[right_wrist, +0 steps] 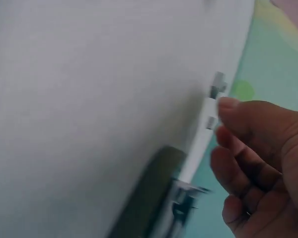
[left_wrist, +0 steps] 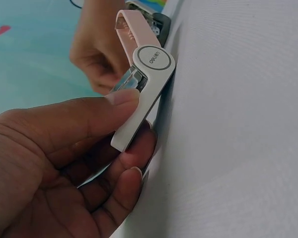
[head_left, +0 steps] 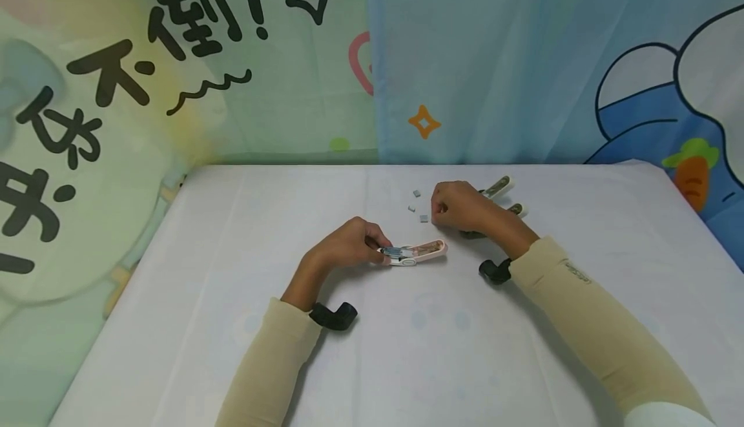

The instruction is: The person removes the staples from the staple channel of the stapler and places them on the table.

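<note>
In my left hand is a pink-and-white stapler, pinched by the white end between thumb and fingers. Its pink cover is swung back, and a silver metal part shows beside my thumb. My right hand hovers by several small grey staple strips on the table, fingers curled. The right wrist view shows a gap between its thumb and index finger, with nothing visible held there. One strip appears just beyond the thumb tip.
Partly hidden behind my right hand and wrist lie two green staplers, one farther back and one nearer. A dark green stapler body is close below the right hand. The white-covered table ends at a printed cloth backdrop.
</note>
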`<state>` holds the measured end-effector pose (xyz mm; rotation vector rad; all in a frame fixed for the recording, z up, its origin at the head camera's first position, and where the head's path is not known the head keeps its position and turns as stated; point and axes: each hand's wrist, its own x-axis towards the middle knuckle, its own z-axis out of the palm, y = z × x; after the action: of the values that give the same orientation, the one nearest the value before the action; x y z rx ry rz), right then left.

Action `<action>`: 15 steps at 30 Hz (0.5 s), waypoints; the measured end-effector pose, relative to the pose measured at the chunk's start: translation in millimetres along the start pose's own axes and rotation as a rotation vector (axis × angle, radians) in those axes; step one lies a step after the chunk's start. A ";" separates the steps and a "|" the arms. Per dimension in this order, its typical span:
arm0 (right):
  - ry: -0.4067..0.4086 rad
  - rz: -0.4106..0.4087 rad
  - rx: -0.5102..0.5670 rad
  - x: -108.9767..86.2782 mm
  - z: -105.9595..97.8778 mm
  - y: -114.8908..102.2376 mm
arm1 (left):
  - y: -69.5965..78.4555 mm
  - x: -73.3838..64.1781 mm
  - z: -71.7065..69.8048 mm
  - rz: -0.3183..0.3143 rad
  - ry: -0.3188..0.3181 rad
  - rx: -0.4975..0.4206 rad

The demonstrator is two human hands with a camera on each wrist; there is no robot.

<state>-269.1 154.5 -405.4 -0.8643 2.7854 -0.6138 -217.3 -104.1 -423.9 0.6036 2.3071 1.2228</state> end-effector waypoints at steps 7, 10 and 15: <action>-0.214 -0.149 0.209 -21.5 -19.8 -22.1 | -0.8 0.4 0.7 -0.003 0.005 0.024; -0.367 -0.156 0.220 -31.0 -22.3 -30.3 | -1.3 1.0 1.2 0.008 0.015 0.033; -0.329 -0.169 0.162 -42.2 -18.9 -34.1 | 1.0 1.2 5.6 0.024 0.023 0.034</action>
<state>-222.4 159.5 -372.3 -1.0648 2.3531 -0.6462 -214.8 -99.4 -426.1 0.6345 2.3507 1.2097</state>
